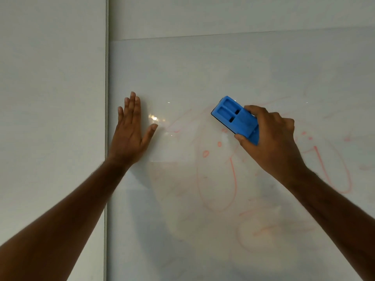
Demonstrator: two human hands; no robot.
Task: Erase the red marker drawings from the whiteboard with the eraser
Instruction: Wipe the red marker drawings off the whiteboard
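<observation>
On the far left is a plain wall panel (50, 98), and a thin seam (107, 118) runs down between it and the whiteboard (223, 67). Just right of the seam, the left hand (132, 134) lies flat on the whiteboard with straight fingers, so its grip is released and it holds nothing. A bright spot of light (154, 118) shines beside its thumb. Next come the red marker drawings (233, 179), which are faint and smeared in many places, with long loops below, some small dots in the middle, and more loops far to the right. Above the middle loops is the blue eraser (236, 118), pressed against the whiteboard and tilted, with its top end pointing up and left. The right hand (272, 138) is grasping the eraser by its lower end, thumb on one side and fingers curled over the other. I think the wiping is only partly done, because a lot of red is left. What could go wrong: the hand holds only one end of the eraser, so a hard push could make it tip or slip out. Wiping too lightly could just smear the red into pink haze. The flat left hand could also rub nearby marks and get red on it. I count 1 eraser, 1 whiteboard, 2 hands, and about 3 big red loops, though the faint marks are too blurry to count well.
</observation>
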